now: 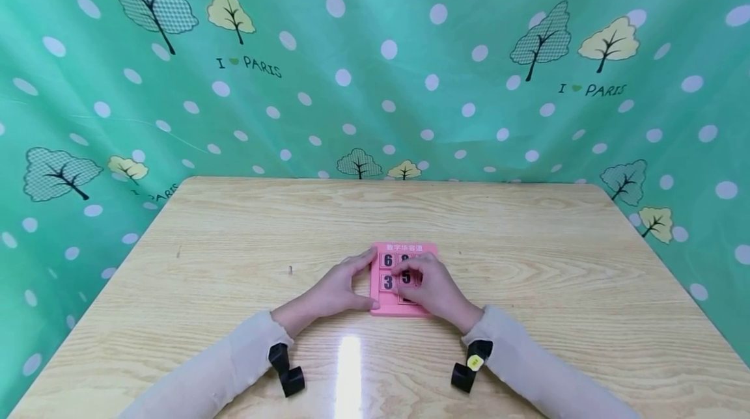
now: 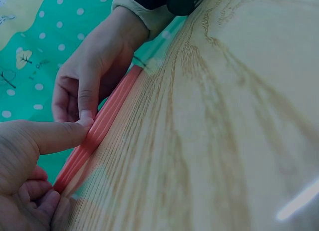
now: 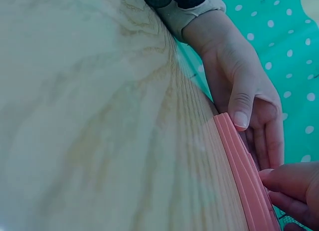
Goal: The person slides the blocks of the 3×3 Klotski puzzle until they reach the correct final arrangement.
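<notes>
Hanging behind everything, the largest item: a green dotted cloth [image 1: 363,67] printed with trees. Next in size, the pale wood-grain table [image 1: 234,230]. Two light sleeves [image 1: 205,367] reach in over its near side, each with a black wrist camera [image 1: 287,377].

Left hand [image 1: 336,285]: holding the left side of the board, forefinger at the far corner, thumb at the near one. Right hand [image 1: 430,285]: lying over the board's right half, thumb and forefinger bent, tips a little apart above the middle pieces; cannot tell whether they pinch a piece or only touch it.

Pink board [image 1: 398,312]: flat on the table between both hands. Handling, estimated: light, stiff, probably plastic; smooth underside might skid under a sideways push, so bracing by the outer rim seems best, fingers off the face. Not notably fragile. Looks: raised rim, stepped layers along the edge in both wrist views, white lettering [image 1: 404,247] along the far rim.

Smallest: square number tiles, pink with dark digits. Tile 6 [image 1: 388,261] sits far left, tile 3 [image 1: 387,283] nearer, tile 5 [image 1: 406,278] beside it; others hidden partly by the right hand. Bare pink shows below the 3. Tiles judged thin, easiest moved by fingertip.
</notes>
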`<action>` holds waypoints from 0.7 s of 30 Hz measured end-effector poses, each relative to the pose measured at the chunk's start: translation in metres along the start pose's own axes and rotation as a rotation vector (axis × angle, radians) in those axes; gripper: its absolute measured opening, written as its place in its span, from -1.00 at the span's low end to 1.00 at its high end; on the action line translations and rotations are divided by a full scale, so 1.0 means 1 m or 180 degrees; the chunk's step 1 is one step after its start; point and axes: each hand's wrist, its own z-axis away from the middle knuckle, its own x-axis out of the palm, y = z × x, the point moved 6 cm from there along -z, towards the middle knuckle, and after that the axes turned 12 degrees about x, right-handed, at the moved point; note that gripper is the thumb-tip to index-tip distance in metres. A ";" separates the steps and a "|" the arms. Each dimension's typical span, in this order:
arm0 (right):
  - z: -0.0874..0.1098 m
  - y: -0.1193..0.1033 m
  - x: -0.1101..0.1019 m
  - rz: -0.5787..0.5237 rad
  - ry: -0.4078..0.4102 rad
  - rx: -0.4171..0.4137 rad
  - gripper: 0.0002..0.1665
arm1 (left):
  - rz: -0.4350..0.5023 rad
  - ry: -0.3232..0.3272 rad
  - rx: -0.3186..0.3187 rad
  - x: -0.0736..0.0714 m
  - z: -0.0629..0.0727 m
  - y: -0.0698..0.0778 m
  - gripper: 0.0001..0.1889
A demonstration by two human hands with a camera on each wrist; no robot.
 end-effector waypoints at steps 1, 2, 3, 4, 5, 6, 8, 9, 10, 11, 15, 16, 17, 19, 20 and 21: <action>0.000 0.000 -0.001 -0.0008 -0.0002 0.0006 -0.69 | 0.0017 0.0002 0.0012 0.000 0.000 0.000 0.00; -0.001 -0.001 -0.001 -0.0023 -0.0008 0.0011 -0.69 | 0.0026 0.0001 0.0012 0.000 0.000 0.001 0.00; -0.001 -0.001 -0.001 -0.0023 -0.0015 0.0016 -0.70 | 0.0032 0.0000 0.0015 0.000 -0.001 0.001 0.00; -0.001 -0.001 -0.001 -0.0029 -0.0025 0.0018 -0.70 | 0.0035 -0.0001 0.0012 0.000 -0.001 0.001 0.00; -0.001 -0.001 -0.001 -0.0026 -0.0030 0.0012 -0.71 | 0.0025 -0.0001 0.0005 0.000 0.000 0.001 0.00; -0.002 -0.001 -0.001 -0.0016 -0.0033 0.0007 -0.71 | 0.0014 -0.0001 0.0001 -0.001 -0.001 0.001 0.00; -0.003 -0.001 -0.001 -0.0016 -0.0032 -0.0012 -0.72 | -0.0009 0.0002 -0.0009 -0.001 -0.001 0.000 0.00; -0.003 -0.001 -0.001 -0.0020 -0.0031 -0.0018 -0.72 | -0.0015 0.0006 -0.0001 -0.001 -0.001 0.000 0.00; -0.003 -0.001 -0.001 -0.0021 -0.0027 -0.0025 -0.71 | -0.0026 0.0004 -0.0004 -0.001 -0.001 0.000 0.00; -0.004 -0.001 -0.001 -0.0019 -0.0024 -0.0030 -0.72 | -0.0031 0.0003 -0.0005 -0.001 -0.001 0.000 0.00; -0.005 0.000 0.000 -0.0048 -0.0021 -0.0011 -0.72 | -0.0025 -0.0009 -0.0008 -0.001 -0.001 0.000 0.00; -0.006 0.001 0.000 -0.0049 -0.0017 0.0002 -0.72 | -0.0021 -0.0013 -0.0010 -0.001 -0.001 0.000 0.01; -0.006 0.001 0.000 -0.0064 -0.0017 0.0014 -0.72 | -0.0018 -0.0015 -0.0009 -0.001 -0.001 0.000 0.00; -0.006 0.002 0.000 -0.0080 -0.0009 0.0041 -0.72 | -0.0022 -0.0021 -0.0016 -0.001 -0.001 0.000 0.00; -0.007 0.002 0.000 -0.0078 -0.0004 0.0055 -0.71 | -0.0025 -0.0025 -0.0017 -0.001 0.000 0.000 0.00; -0.007 0.002 0.001 -0.0074 -0.0001 0.0070 -0.71 | -0.0025 -0.0028 -0.0023 -0.001 0.000 0.000 0.00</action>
